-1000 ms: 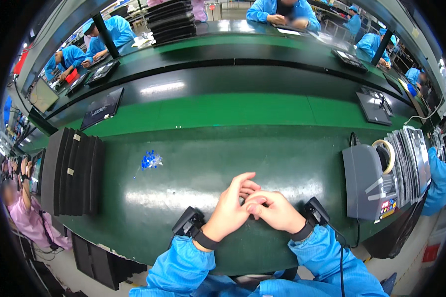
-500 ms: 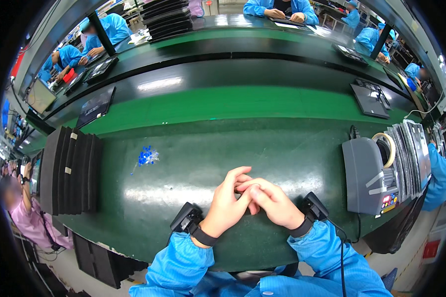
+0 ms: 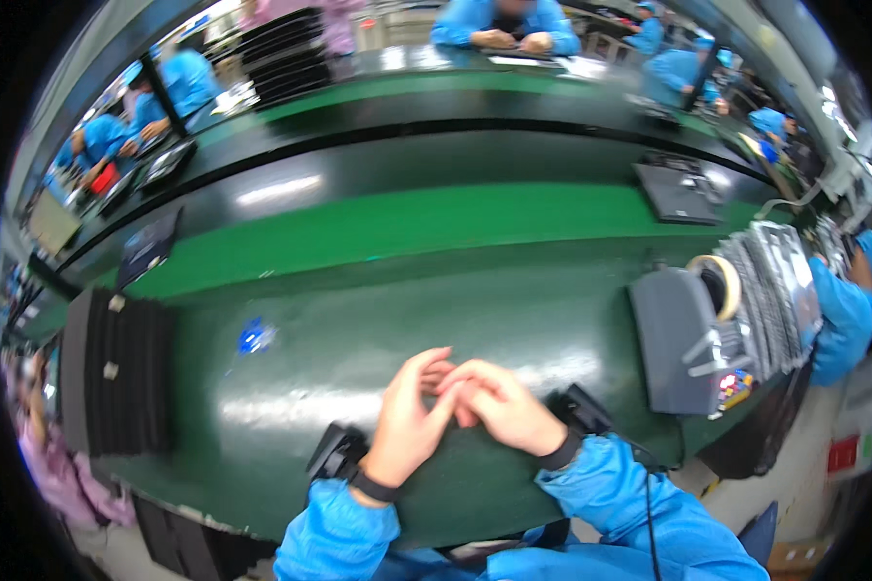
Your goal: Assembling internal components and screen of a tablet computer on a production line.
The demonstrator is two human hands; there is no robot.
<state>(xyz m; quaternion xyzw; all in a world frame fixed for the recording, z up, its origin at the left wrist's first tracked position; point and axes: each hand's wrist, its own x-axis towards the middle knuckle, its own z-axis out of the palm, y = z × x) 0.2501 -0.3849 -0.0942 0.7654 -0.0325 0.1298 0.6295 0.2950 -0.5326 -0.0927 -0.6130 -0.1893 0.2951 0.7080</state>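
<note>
My left hand (image 3: 408, 416) and my right hand (image 3: 502, 407) meet above the near middle of the green table mat (image 3: 310, 373). Their fingers are loosely curled in against each other, and no object shows between them. Part of the fingertips is hidden where the hands overlap. Each wrist wears a black strap with a small black device; the left device (image 3: 337, 451) and the right device (image 3: 585, 409) sit on the outer sides. Beyond my left hand lies a little pile of blue bits (image 3: 255, 337) with clear film.
Black foam slabs (image 3: 116, 373) stand at the left edge. On the right are a grey tape dispenser (image 3: 673, 339), a tape roll (image 3: 717, 286) and upright grey sheets (image 3: 770, 295). Dark flat devices (image 3: 150, 247) lie on the far ledge. Co-workers in blue (image 3: 504, 24) sit beyond; another's sleeve (image 3: 838, 320) is right.
The whole view has shifted and tilted, blurring the surroundings. My hands stay together, a little lower and further left in the picture, their fingers slightly rearranged.
</note>
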